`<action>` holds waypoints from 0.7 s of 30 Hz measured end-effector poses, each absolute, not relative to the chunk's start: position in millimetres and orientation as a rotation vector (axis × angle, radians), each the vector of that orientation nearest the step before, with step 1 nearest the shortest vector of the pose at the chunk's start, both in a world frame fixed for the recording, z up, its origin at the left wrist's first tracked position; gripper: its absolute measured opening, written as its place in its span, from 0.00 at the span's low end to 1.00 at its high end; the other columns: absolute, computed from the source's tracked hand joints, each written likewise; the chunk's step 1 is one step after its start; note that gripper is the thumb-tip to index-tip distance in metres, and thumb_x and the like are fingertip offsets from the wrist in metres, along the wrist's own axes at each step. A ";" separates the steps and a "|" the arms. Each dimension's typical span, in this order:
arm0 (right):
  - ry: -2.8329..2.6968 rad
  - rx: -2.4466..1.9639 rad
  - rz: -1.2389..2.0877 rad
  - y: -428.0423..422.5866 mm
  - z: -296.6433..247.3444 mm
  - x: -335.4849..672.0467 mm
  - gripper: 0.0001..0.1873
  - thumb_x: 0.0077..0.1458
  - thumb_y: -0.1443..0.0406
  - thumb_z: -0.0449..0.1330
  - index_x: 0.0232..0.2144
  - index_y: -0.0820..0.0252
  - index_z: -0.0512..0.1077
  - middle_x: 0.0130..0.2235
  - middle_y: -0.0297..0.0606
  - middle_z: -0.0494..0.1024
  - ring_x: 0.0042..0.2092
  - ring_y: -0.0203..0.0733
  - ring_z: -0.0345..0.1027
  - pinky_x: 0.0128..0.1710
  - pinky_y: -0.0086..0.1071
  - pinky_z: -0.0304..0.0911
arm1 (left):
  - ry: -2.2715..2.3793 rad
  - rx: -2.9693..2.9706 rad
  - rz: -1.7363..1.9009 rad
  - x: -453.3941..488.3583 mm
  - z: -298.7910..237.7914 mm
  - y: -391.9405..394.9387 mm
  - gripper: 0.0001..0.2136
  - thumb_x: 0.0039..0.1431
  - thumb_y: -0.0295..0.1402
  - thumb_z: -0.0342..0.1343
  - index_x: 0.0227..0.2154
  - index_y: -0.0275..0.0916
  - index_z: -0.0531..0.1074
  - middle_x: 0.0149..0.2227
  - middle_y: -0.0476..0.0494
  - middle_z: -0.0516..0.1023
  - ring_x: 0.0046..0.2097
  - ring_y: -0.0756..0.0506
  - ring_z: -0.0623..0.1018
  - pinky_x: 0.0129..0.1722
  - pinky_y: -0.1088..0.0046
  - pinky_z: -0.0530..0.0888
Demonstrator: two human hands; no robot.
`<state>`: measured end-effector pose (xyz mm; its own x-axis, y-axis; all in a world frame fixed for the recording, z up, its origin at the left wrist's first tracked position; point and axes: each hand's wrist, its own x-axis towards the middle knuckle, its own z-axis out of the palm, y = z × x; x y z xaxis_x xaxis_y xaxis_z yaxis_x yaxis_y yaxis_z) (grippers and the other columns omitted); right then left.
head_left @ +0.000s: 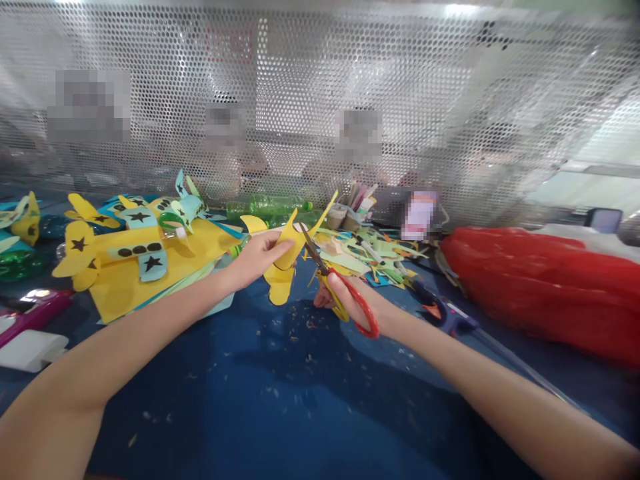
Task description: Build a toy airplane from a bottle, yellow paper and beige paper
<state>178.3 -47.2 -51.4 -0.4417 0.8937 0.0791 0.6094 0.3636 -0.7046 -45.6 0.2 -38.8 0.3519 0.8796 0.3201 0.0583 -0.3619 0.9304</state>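
Note:
My left hand [264, 253] pinches a piece of yellow paper [290, 248] with curved, wing-like lobes, held above the blue table [280, 400]. My right hand [345, 297] grips a pair of scissors [357, 307] with red and yellow handles. The blades point up and left, right beside the paper's edge, and a thin yellow strip stands up by their tips. Left of my left hand lies a toy plane [131, 252] of yellow and light blue paper with black stars and dots, on yellow sheets [120, 298].
Behind my hands lie green plastic bottles [273, 205] and a pile of paper scraps [370, 253]. A blue glue gun [453, 317] and a red plastic bag [540, 287] are at the right. More paper planes [93, 212] sit left. A perforated metal panel [300, 87] closes off the back.

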 end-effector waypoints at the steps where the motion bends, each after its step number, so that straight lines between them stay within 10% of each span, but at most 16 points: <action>1: -2.175 -1.306 0.843 -47.0 -50.6 178.3 0.45 0.56 0.32 0.34 0.25 0.58 0.73 0.30 0.45 0.81 0.33 0.46 0.76 0.37 0.39 0.71 | 0.848 1.721 1.102 -45.7 -37.1 -0.9 0.14 0.59 0.44 0.55 0.31 0.37 0.74 0.29 0.44 0.78 0.32 0.47 0.77 0.33 0.72 0.73; 21: -2.141 -1.374 0.864 -48.9 -46.2 177.8 0.33 0.58 0.36 0.40 0.21 0.54 0.60 0.20 0.37 0.71 0.25 0.43 0.70 0.28 0.38 0.65 | 0.821 1.739 0.952 -55.1 -26.8 6.3 0.09 0.53 0.40 0.60 0.29 0.39 0.76 0.28 0.45 0.82 0.30 0.46 0.80 0.31 0.73 0.75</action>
